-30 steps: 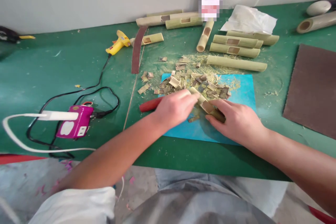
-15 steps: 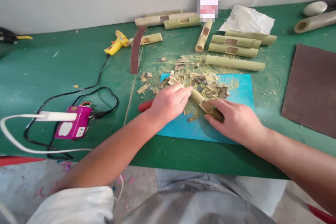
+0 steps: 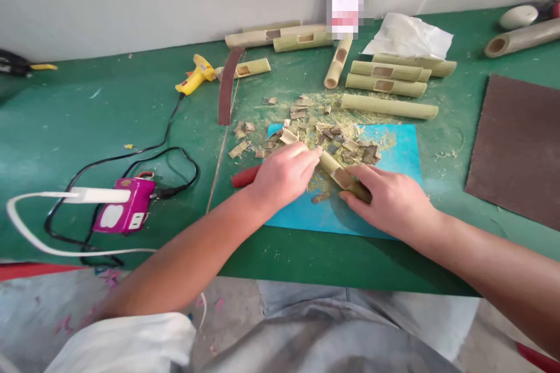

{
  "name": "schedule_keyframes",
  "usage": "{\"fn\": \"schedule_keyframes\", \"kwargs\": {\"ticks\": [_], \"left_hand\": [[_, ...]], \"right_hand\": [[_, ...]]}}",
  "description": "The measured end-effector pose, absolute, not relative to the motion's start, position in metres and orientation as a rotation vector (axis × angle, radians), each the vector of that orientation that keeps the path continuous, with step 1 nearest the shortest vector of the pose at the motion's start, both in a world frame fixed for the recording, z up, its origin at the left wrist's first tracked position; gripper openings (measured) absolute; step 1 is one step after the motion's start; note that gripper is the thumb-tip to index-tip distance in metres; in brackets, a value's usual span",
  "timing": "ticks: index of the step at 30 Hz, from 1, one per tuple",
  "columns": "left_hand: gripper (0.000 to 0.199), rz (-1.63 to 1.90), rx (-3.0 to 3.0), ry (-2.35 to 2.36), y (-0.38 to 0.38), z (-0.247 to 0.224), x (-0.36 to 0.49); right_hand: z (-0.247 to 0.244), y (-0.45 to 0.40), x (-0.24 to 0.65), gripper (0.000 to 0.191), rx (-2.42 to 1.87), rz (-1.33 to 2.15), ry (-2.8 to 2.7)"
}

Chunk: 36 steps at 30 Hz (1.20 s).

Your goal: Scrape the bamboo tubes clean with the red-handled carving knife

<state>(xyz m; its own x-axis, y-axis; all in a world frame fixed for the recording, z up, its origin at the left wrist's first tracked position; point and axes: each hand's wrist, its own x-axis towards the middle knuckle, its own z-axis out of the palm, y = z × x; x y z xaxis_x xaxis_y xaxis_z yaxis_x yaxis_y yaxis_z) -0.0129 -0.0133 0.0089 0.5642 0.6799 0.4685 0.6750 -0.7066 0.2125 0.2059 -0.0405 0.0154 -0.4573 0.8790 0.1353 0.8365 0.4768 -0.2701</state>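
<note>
A pale green bamboo tube (image 3: 331, 164) with a rectangular opening lies slanted over the blue sheet (image 3: 297, 215). My right hand (image 3: 389, 195) grips its lower right end between thumb and fingers. At its upper left end is my left hand (image 3: 289, 173), closed, its fingertips touching or nearly touching the tube. What the left fingers hold, if anything, is hidden under them. A red rod-like piece (image 3: 245, 177) sticks out to the left from beside the left hand. Bamboo chips (image 3: 335, 143) and shavings are scattered over the sheet just beyond the hands.
Several cut bamboo tubes (image 3: 389, 106) lie towards the back. A yellow glue gun (image 3: 196, 74) and brown strip (image 3: 228, 87) are at the left of them. A magenta power adapter (image 3: 126, 205) with cables sits at the left; a dark brown sheet (image 3: 518, 148) lies at the right.
The view has shifted slightly. Both hands and the bamboo tube keep nearly the same places, with no clear change of grip.
</note>
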Motion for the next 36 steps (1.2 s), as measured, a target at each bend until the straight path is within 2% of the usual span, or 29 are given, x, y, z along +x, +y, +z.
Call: {"fn": "schedule_keyframes", "kwargs": {"ticks": [36], "left_hand": [[0.025,0.83,2.824,1.143,-0.0121,0.0082,-0.0151]], "right_hand": [[0.0151,-0.0436,0.2061,0.027,-1.484,0.24,-2.521]]}}
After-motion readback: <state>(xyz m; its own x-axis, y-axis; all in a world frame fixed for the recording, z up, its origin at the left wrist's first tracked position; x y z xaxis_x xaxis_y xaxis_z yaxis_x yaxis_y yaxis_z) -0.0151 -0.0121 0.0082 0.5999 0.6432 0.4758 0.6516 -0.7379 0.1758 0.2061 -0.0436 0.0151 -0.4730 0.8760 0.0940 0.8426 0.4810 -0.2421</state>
